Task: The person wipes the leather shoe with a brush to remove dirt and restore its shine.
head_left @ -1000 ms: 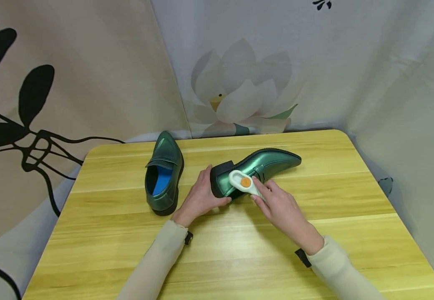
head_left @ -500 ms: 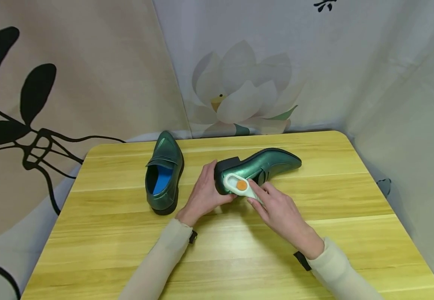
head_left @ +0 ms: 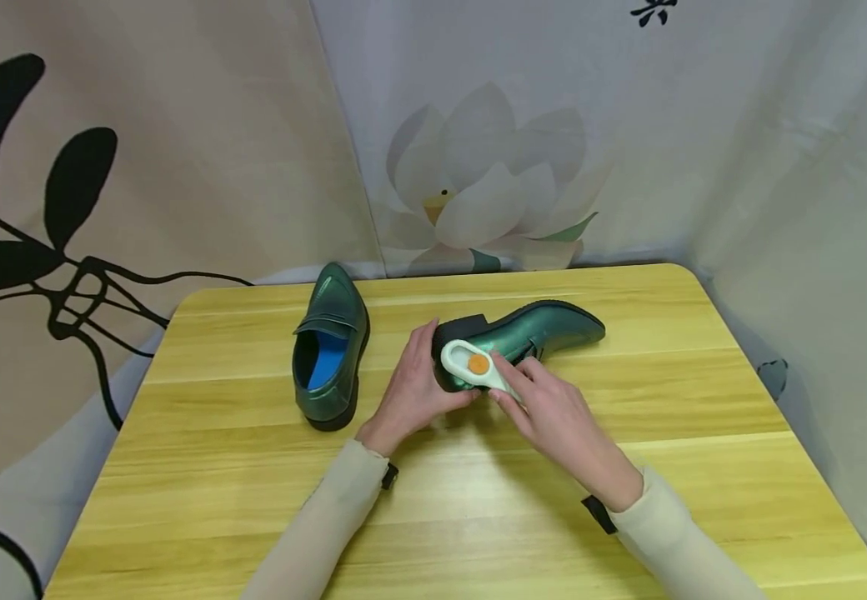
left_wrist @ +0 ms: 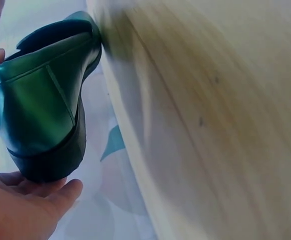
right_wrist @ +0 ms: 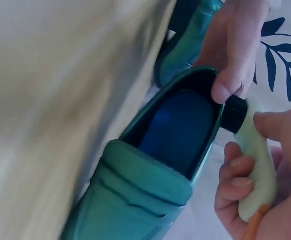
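A green metallic loafer (head_left: 553, 327) is tilted on its side, its dark sole turned to the back and its toe to the right. My left hand (head_left: 414, 387) grips it by the heel; in the left wrist view the fingers (left_wrist: 60, 200) lie under the heel block. In my right hand (head_left: 561, 417) is a small shoe brush (head_left: 454, 355) with a pale handle and an orange dot. Its dark bristles (right_wrist: 234, 114) are at the side of the heel in the right wrist view. The blue insole (right_wrist: 178, 127) shows there too.
The matching green loafer (head_left: 331, 367) stands upright to the left of my left hand, toe to the back. Both lie on a wooden table (head_left: 433, 533). Printed fabric curtains (head_left: 508, 183) hang behind the table and along its sides.
My left hand and the held loafer have shifted slightly right, and the loafer is rolled a little. The brush in my right hand has moved left toward the heel.
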`<state>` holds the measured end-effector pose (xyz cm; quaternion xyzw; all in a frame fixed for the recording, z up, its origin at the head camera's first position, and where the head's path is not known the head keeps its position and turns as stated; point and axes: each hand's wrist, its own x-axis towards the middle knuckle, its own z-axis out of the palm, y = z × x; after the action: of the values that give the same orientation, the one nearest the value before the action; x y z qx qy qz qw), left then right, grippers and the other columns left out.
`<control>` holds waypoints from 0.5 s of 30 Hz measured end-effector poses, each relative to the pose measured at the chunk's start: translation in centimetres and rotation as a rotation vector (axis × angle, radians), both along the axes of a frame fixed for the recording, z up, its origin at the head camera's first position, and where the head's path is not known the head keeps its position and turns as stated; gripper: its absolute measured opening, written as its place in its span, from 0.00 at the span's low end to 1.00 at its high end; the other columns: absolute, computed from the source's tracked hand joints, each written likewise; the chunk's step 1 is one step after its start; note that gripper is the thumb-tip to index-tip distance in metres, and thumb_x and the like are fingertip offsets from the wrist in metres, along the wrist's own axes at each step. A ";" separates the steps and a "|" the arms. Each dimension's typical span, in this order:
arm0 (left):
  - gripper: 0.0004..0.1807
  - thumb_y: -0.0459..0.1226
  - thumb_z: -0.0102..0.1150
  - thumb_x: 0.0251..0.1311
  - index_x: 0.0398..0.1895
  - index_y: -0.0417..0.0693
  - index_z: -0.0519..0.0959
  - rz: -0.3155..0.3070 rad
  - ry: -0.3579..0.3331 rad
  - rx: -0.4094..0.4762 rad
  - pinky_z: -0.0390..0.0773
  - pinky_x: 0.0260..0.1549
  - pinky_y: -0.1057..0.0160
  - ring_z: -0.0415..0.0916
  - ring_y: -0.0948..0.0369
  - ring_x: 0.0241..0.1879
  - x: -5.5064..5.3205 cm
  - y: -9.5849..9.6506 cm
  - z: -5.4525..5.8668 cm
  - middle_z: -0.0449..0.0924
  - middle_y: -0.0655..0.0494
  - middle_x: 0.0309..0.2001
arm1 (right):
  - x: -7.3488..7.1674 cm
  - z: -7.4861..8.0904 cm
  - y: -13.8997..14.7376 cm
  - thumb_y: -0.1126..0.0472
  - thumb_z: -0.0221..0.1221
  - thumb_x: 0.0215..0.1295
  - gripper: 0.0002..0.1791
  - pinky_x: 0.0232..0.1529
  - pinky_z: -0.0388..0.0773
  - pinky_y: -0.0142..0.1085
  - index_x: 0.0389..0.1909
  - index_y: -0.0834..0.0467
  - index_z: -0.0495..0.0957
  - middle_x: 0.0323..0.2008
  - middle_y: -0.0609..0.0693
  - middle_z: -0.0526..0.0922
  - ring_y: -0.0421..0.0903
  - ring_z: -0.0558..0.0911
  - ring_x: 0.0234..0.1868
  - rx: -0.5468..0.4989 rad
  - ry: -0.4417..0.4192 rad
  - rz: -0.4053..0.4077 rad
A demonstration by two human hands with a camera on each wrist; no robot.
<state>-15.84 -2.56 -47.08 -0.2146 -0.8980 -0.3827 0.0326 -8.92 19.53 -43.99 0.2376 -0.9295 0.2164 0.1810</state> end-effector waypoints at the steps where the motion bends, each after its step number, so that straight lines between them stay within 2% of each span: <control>1: 0.66 0.50 0.85 0.43 0.80 0.37 0.53 0.003 -0.001 0.005 0.69 0.68 0.47 0.66 0.47 0.68 0.0 -0.1 0.0 0.62 0.41 0.73 | 0.2 -0.1 0.2 0.56 0.68 0.69 0.30 0.20 0.63 0.29 0.69 0.61 0.76 0.31 0.48 0.71 0.39 0.63 0.22 -0.001 0.001 0.010; 4: 0.65 0.48 0.86 0.41 0.79 0.36 0.55 -0.002 0.025 0.023 0.68 0.68 0.47 0.66 0.46 0.68 -0.1 -0.2 0.0 0.63 0.41 0.72 | 0.4 -0.3 0.5 0.57 0.68 0.69 0.30 0.20 0.63 0.29 0.70 0.60 0.76 0.31 0.48 0.70 0.38 0.63 0.22 -0.006 0.013 0.021; 9: 0.64 0.50 0.85 0.43 0.78 0.37 0.56 -0.028 0.063 0.023 0.70 0.67 0.46 0.67 0.46 0.66 0.0 0.1 0.1 0.63 0.41 0.72 | -0.2 0.2 0.1 0.54 0.65 0.73 0.29 0.19 0.64 0.31 0.71 0.59 0.75 0.33 0.49 0.73 0.40 0.65 0.23 -0.019 0.004 -0.014; 15: 0.63 0.52 0.84 0.43 0.78 0.38 0.57 -0.019 0.048 0.006 0.70 0.67 0.47 0.67 0.47 0.67 0.3 0.3 0.0 0.63 0.42 0.72 | -0.2 0.4 -0.2 0.54 0.64 0.73 0.28 0.20 0.64 0.31 0.70 0.60 0.75 0.33 0.49 0.72 0.40 0.64 0.23 -0.002 -0.016 -0.043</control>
<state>-15.52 -2.24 -47.03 -0.2321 -0.8939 -0.3801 0.0511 -9.16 19.37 -43.59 0.2157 -0.9356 0.2151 0.1786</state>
